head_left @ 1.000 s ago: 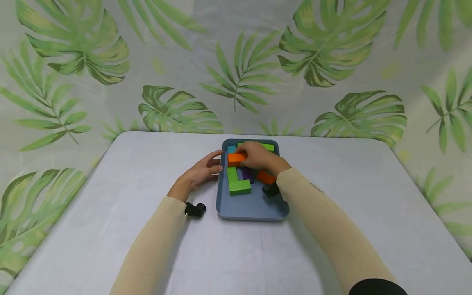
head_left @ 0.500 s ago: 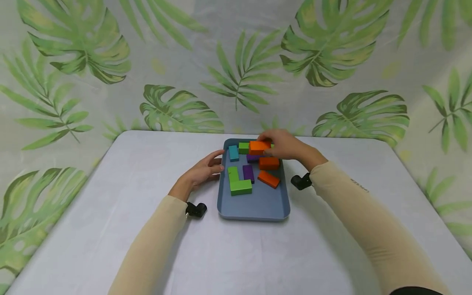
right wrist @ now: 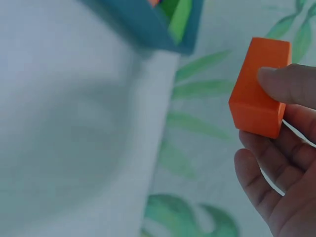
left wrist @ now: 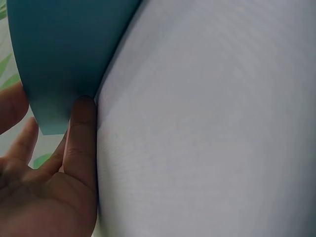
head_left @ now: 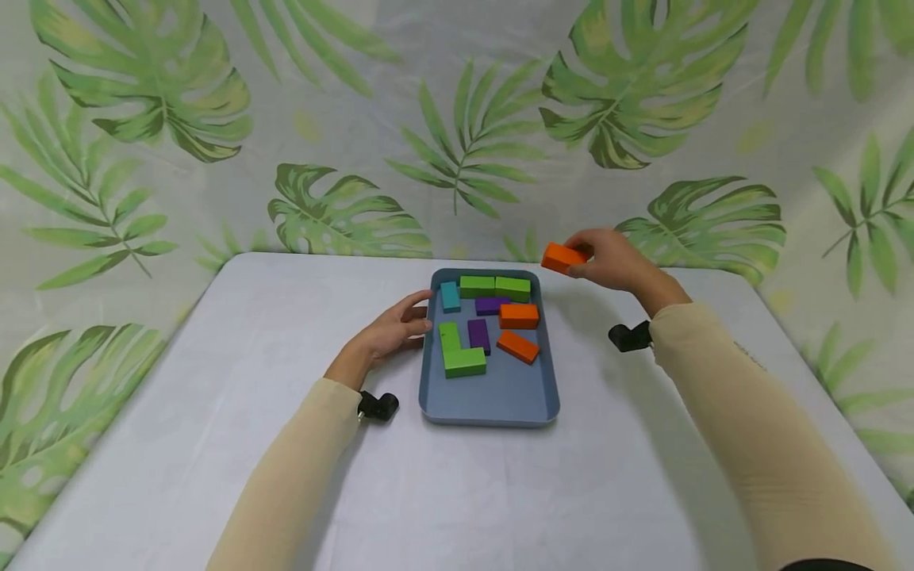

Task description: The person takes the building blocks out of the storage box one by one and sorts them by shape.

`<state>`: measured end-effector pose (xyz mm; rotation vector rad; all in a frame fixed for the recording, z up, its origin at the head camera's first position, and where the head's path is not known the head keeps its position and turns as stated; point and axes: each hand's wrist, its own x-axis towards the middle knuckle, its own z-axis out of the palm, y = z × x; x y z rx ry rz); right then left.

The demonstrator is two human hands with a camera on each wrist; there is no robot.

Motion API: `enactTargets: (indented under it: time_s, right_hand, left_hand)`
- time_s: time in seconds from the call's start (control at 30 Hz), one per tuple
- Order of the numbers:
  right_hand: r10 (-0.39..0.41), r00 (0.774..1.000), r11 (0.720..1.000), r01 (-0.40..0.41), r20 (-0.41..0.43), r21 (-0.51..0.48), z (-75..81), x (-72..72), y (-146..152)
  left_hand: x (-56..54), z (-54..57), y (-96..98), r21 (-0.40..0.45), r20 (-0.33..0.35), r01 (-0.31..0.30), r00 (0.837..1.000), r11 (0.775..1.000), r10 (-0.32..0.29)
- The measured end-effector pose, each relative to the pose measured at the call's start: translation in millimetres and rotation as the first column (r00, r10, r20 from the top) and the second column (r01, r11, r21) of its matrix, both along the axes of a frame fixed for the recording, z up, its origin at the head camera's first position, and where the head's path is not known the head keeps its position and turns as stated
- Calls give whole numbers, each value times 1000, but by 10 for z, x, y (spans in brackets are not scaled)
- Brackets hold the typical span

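Note:
In the head view my right hand [head_left: 610,258] pinches an orange block [head_left: 562,258], held up beyond the tray's far right corner. The right wrist view shows the thumb lying on one face of this orange block [right wrist: 259,89] and fingers behind it. My left hand [head_left: 389,329] touches the left wall of the blue-grey tray [head_left: 493,408] with extended fingers; close up, a fingertip meets the tray wall [left wrist: 69,54]. In the tray lie two more orange blocks [head_left: 519,316], two purple blocks [head_left: 479,336], a small blue block [head_left: 450,296] and several green blocks [head_left: 465,362].
The tray stands on a white-covered table [head_left: 286,357], close to its far edge. Behind rises a leaf-patterned cloth [head_left: 471,143]. Black wrist cameras [head_left: 378,406] sit by both sleeves.
My right hand has lifted the orange block from the tray's left part and carried it right, past the tray's far right corner. The left hand stays at the tray wall.

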<state>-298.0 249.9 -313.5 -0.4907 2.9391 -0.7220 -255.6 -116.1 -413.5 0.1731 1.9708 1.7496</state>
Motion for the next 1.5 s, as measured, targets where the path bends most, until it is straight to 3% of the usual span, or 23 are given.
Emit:
enactTargets:
  time_s: [0.27, 0.53, 1.0, 1.5]
  right_hand:
    - [-104, 991, 994, 101, 89, 42, -447, -41, 204]
    - [-210, 969, 978, 210, 129, 15, -669, -82, 128]
    - [-280, 950, 960, 275, 138, 49, -793, -112, 62]
    - [-267, 956, 964, 264, 120, 41, -809, -119, 33]
  left_hand:
    - [-6, -43, 29, -25, 15, 5, 1000, 1000, -5]
    - [-8, -18, 10, -28, 26, -10, 1000, 1000, 11]
    - [-25, -31, 2, 14, 27, 5, 1000, 1000, -5]
    - [-34, -8, -3, -5, 37, -31, 999, 1000, 31]
